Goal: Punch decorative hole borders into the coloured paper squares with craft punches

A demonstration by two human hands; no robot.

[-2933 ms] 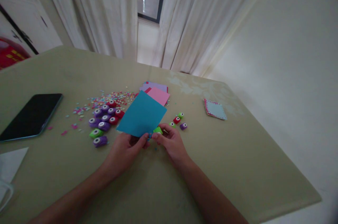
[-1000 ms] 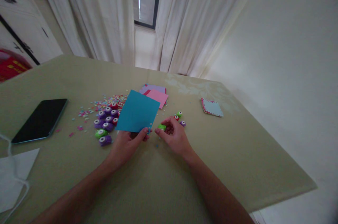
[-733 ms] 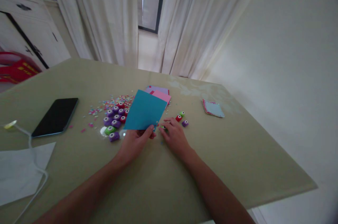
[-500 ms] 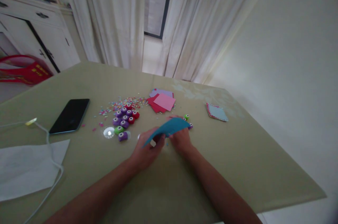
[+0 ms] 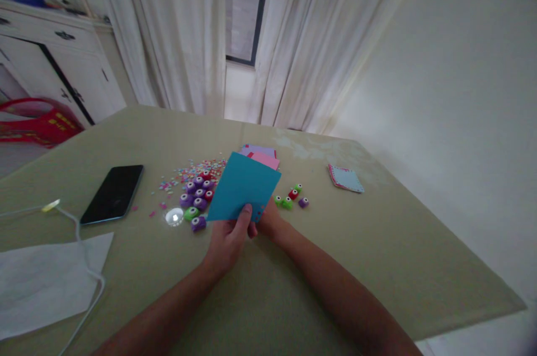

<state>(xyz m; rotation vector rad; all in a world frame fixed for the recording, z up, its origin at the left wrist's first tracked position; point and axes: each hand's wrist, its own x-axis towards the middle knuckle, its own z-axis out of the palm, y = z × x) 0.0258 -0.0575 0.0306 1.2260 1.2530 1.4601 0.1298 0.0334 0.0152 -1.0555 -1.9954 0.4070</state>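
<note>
In front of me a blue square of paper (image 5: 243,188) stands tilted up in my left hand (image 5: 226,244), pinched at its lower edge with the thumb on the near face. Small punched holes show at its lower right corner. My right hand (image 5: 271,219) is behind that corner, its fingers hidden by the paper; whether they hold anything does not show. Just left of the paper lie several small purple, red and green craft punches (image 5: 199,203). More punches (image 5: 287,203), green, red and purple, lie right of my right wrist.
Colourful confetti (image 5: 170,183) is scattered behind the left punches. Pink and purple paper squares (image 5: 266,159) lie behind the blue one. A pale blue stack (image 5: 347,179) sits at right. A black phone (image 5: 113,194), a white sheet (image 5: 50,283) and a white cable (image 5: 98,276) are at left.
The blue paper has gone from bent and nearly edge-on to flat and upright, its face towards me. My right hand has slid behind its lower right corner, uncovering the right-hand punches.
</note>
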